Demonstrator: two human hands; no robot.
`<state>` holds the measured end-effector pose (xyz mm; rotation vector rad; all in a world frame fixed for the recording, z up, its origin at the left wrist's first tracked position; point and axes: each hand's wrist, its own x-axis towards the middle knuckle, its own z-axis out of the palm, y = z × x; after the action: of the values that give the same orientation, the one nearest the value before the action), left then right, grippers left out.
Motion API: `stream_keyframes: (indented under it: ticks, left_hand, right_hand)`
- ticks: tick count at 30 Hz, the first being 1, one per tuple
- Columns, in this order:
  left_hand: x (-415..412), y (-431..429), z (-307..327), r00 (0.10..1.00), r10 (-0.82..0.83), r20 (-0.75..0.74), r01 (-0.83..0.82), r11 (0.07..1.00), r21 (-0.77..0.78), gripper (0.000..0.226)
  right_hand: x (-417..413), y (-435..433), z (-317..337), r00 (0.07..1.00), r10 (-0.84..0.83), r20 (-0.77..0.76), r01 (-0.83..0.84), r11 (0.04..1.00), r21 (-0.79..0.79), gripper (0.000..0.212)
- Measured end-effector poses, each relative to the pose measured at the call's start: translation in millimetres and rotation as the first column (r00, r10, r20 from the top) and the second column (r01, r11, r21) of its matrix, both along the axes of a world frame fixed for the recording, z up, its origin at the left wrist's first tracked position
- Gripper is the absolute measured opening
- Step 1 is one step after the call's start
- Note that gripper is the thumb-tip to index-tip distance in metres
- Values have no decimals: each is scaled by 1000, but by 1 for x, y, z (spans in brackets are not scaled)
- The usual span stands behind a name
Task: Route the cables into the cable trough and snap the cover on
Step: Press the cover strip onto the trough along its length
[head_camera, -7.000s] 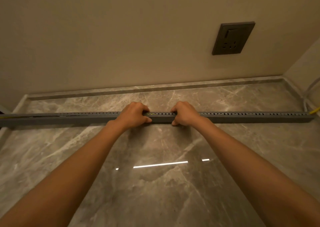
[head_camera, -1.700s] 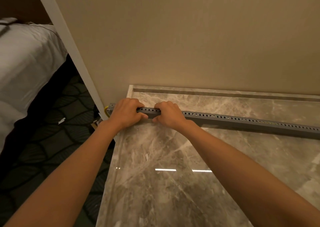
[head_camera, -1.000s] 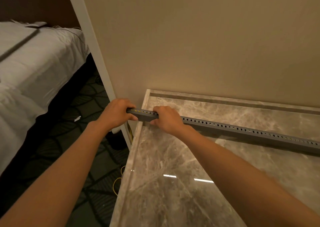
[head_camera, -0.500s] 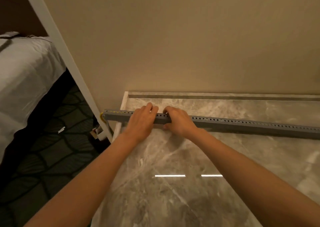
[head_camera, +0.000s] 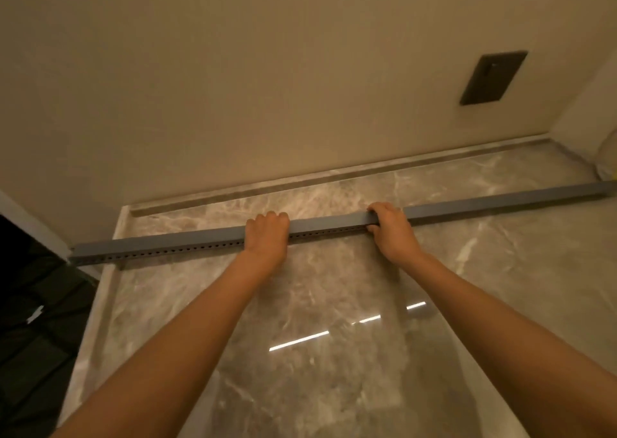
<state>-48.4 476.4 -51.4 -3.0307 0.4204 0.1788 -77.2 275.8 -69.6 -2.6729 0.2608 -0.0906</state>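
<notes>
Both hands clamped on the grey trough.
The left hand (head_camera: 267, 234) and right hand (head_camera: 390, 229), fingers curled over, grip the cable trough (head_camera: 327, 225), which lies across the glossy marble counter (head_camera: 334, 354) near the beige wall (head_camera: 233, 87) with its dark socket plate (head_camera: 492, 77).

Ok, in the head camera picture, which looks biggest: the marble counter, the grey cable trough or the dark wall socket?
1. Marble counter, filling the lower picture.
2. Grey cable trough, long but thin.
3. Dark wall socket, though it sits farther away.
</notes>
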Motion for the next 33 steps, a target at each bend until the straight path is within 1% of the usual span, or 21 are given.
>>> stream_keyframes:
  ticks: [2,4,8,12,15,19,23,27,30,33]
  left_hand:
    - [-2,-36,0,998,-63,3,63,997,-38,29]
    - [-4,-82,2,993,-117,6,117,990,-74,28]
    - [-8,-140,3,983,-181,-5,179,978,-102,29]
    - [-10,-223,4,978,-211,-7,208,969,-130,29]
    - [-12,-287,2,972,-236,0,233,958,-165,28]
    - [-12,-352,-1,970,-241,20,239,943,-231,26]
    - [-9,-387,-6,980,-198,27,199,951,-237,23]
    - [-7,-389,-14,984,-169,51,176,959,-223,29]
    - [5,-387,-16,990,-132,46,139,967,-213,31]
    - [27,-389,-12,994,-110,25,113,967,-229,29]
  right_hand:
    - [-3,-25,0,1000,-26,-3,26,997,-76,27]
    - [-8,-66,-1,997,-75,16,77,990,-118,29]
    - [-12,-120,0,993,-118,28,120,985,-120,32]
    - [-21,-202,1,988,-154,31,157,976,-148,33]
    - [-27,-266,3,983,-184,22,184,958,-219,34]
    - [-26,-344,1,971,-238,-32,223,944,-245,35]
    - [-21,-398,0,970,-234,-70,208,941,-266,38]
    - [-11,-410,-9,980,-171,-107,130,941,-314,44]
    - [7,-411,-11,984,-128,-122,84,945,-317,41]
    - [32,-414,-10,979,-134,-153,75,938,-338,39]
